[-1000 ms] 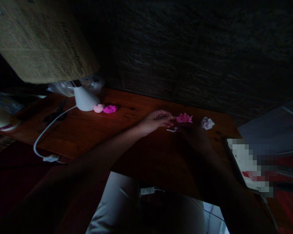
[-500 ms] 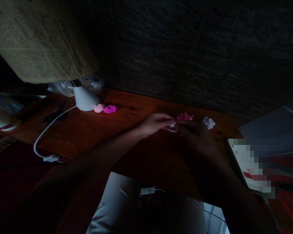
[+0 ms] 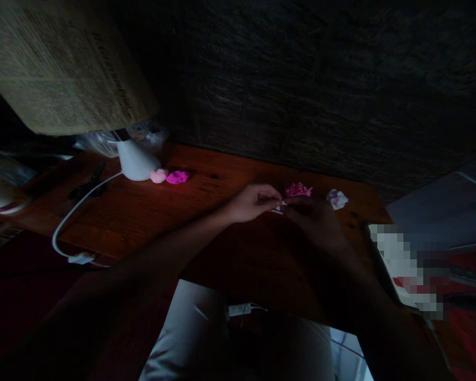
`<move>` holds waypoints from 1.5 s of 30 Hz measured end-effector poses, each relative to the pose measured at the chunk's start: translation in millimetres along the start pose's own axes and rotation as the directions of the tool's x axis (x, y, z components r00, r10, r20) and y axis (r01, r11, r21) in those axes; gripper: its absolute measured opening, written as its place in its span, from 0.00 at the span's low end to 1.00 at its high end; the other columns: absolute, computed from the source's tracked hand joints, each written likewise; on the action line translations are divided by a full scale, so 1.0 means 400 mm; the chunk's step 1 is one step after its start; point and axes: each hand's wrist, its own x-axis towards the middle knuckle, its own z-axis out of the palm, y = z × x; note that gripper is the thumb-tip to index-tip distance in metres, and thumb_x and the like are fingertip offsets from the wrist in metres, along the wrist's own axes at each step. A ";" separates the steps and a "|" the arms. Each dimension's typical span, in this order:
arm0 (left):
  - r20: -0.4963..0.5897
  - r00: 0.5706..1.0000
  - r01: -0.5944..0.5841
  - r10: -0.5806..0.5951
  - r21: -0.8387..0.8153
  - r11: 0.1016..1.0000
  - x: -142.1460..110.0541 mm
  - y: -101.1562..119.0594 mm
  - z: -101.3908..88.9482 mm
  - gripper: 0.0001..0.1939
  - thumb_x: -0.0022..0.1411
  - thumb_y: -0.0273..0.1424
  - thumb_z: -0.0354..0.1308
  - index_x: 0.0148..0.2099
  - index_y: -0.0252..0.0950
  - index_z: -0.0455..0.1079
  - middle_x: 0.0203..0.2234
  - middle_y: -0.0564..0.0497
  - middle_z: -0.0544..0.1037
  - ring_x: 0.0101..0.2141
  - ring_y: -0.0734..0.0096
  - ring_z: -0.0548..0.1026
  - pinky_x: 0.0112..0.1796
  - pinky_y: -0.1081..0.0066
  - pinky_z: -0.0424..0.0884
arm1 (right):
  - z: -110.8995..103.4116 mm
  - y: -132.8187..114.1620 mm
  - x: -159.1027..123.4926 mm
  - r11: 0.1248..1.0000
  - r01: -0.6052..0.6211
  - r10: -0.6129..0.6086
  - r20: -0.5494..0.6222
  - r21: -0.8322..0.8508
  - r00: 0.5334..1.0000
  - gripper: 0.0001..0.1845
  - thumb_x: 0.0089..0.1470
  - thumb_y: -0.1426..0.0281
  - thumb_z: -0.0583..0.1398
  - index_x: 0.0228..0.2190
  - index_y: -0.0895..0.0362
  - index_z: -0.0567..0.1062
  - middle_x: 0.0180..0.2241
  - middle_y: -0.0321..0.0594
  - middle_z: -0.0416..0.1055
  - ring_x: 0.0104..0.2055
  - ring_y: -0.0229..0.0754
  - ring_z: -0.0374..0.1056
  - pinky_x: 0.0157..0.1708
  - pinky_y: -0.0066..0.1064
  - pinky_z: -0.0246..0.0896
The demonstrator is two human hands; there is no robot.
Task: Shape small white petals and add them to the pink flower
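Note:
My left hand [image 3: 255,203] reaches in from the left, its thumb and fingers pinched on a small whitish piece [image 3: 278,208]. From the right, my right hand [image 3: 315,218] meets it with fingertips closed on the same piece. The piece is mostly covered by the fingers, and the dim light hides what it is made of. Just behind the hands lies a ruffled pink flower-like piece [image 3: 298,189]. A pale, ruffled flower-like piece [image 3: 337,199] lies beyond my right hand. Both rest on the wooden table [image 3: 222,164].
A lamp [image 3: 137,161] with a newsprint shade stands at the left. Against its base sit a pale pink lump [image 3: 158,175] and a bright magenta lump [image 3: 177,177]. Scissors [image 3: 85,185] lie near the lamp's white cord [image 3: 61,225]. A dark wall [image 3: 262,95] borders the table's back.
The fingers have shifted slightly around the whitish piece, and my right fingertips sit a little lower. The pink ruffled piece behind them shows more fully. The view has moved slightly.

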 end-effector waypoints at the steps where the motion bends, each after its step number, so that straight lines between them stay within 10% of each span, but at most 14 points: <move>1: -0.005 1.000 -0.021 0.021 0.011 1.000 0.000 0.001 0.004 0.06 0.57 0.27 0.65 0.36 0.30 0.73 0.31 0.50 0.78 0.33 0.76 0.75 0.42 0.71 0.71 | 0.002 0.000 0.001 1.000 -0.017 0.017 -0.004 0.022 1.000 0.14 0.44 0.60 0.68 0.32 0.56 0.83 0.32 0.42 0.82 0.35 0.47 0.75 0.38 0.37 0.68; 16: -0.134 0.942 0.178 -0.308 -0.579 0.796 0.012 0.021 0.024 0.10 0.54 0.28 0.70 0.36 0.30 0.74 0.32 0.50 0.78 0.33 0.77 0.76 0.46 0.67 0.71 | 0.043 -0.025 0.004 0.848 -0.158 0.245 -0.110 0.506 0.963 0.15 0.36 0.63 0.73 0.29 0.54 0.80 0.24 0.32 0.73 0.21 0.31 0.59 0.22 0.26 0.52; 31: -0.143 0.987 0.045 -0.078 -0.220 0.974 0.005 0.006 0.008 0.16 0.49 0.29 0.71 0.40 0.31 0.73 0.34 0.49 0.80 0.35 0.72 0.77 0.43 0.68 0.71 | 0.036 0.013 0.005 0.902 -0.130 0.201 -0.133 0.412 0.971 0.16 0.39 0.60 0.73 0.33 0.52 0.83 0.31 0.36 0.79 0.29 0.38 0.68 0.28 0.29 0.61; 45: -0.191 0.962 0.110 -0.196 -0.387 0.916 0.019 0.003 0.018 0.15 0.49 0.24 0.71 0.38 0.30 0.71 0.29 0.52 0.79 0.29 0.77 0.77 0.40 0.69 0.74 | 0.038 0.017 0.006 0.942 -0.083 0.116 -0.084 0.324 0.990 0.17 0.46 0.57 0.70 0.36 0.53 0.82 0.32 0.36 0.79 0.32 0.39 0.71 0.34 0.31 0.65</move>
